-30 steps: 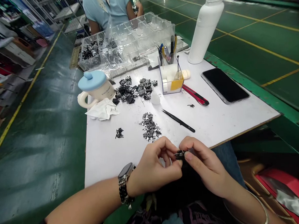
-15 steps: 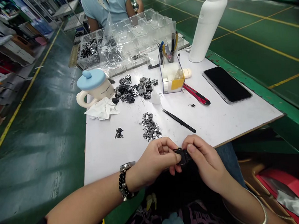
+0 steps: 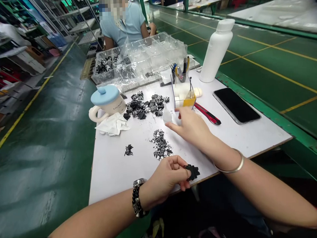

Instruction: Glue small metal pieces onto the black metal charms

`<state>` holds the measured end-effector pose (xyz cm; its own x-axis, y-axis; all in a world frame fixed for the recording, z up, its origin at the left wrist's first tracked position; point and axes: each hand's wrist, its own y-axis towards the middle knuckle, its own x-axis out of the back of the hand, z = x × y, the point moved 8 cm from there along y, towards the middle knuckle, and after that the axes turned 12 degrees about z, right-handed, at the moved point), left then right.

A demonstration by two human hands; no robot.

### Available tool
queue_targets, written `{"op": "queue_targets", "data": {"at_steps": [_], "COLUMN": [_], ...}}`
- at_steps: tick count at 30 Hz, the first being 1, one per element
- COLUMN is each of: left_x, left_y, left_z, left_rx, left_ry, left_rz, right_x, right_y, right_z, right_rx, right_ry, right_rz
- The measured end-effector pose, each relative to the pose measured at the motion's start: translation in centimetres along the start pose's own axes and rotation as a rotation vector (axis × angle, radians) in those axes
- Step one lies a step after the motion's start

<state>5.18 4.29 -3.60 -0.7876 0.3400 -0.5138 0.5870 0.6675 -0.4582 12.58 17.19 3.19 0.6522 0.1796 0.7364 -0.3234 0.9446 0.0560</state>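
My left hand is closed in a pinch on a small black plastic part at the near edge of the white table. My right hand reaches out over the table with its fingers stretched and apart, holding nothing. Its fingertips are close to a small translucent bottle and a clear plastic organizer box. A pile of small shiny metal pieces lies between the two hands. A heap of black parts lies farther back.
A cup with a blue lid and a crumpled tissue sit at the left. A red utility knife, a phone and a white bottle are at the right. Clear trays stand at the back, with another person behind them.
My right hand has let go of the black part and moved forward over the table toward the organizer box. My left hand still holds the part. The view has tilted upward.
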Motion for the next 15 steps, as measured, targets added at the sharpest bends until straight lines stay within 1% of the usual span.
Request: {"op": "queue_targets", "data": {"at_steps": [2, 4, 6, 8, 10, 12, 13, 15], "left_x": [0.1, 0.1, 0.1, 0.0, 0.0, 0.0, 0.0, 0.0], "left_y": [0.1, 0.2, 0.2, 0.2, 0.2, 0.2, 0.2, 0.2], "left_z": [0.0, 0.1, 0.1, 0.1, 0.1, 0.0, 0.0, -0.1], "left_rx": [-0.004, -0.002, 0.0, -0.005, -0.011, -0.012, -0.013, -0.012], "left_ry": [0.006, 0.009, 0.007, -0.004, -0.019, -0.032, -0.036, -0.039], "left_rz": [-0.008, -0.003, 0.005, 0.011, 0.015, 0.02, 0.023, 0.034], "right_x": [-0.8, -1.4, -1.6, -1.3, -0.5, 0.8, 1.8, 3.8], "right_y": [1.4, 2.3, 2.6, 2.1, 1.0, -0.6, -1.6, -3.8], "right_z": [0.1, 0.0, 0.0, 0.0, 0.0, -0.2, -0.4, -1.4], "right_rx": [-0.008, 0.009, 0.053, 0.103, 0.129, 0.131, 0.126, 0.093], "right_ry": [0.001, 0.051, 0.15, 0.296, 0.463, 0.598, 0.661, 0.838], "right_rz": [0.003, 0.006, -0.002, -0.016, -0.029, -0.056, -0.095, -0.237]}}
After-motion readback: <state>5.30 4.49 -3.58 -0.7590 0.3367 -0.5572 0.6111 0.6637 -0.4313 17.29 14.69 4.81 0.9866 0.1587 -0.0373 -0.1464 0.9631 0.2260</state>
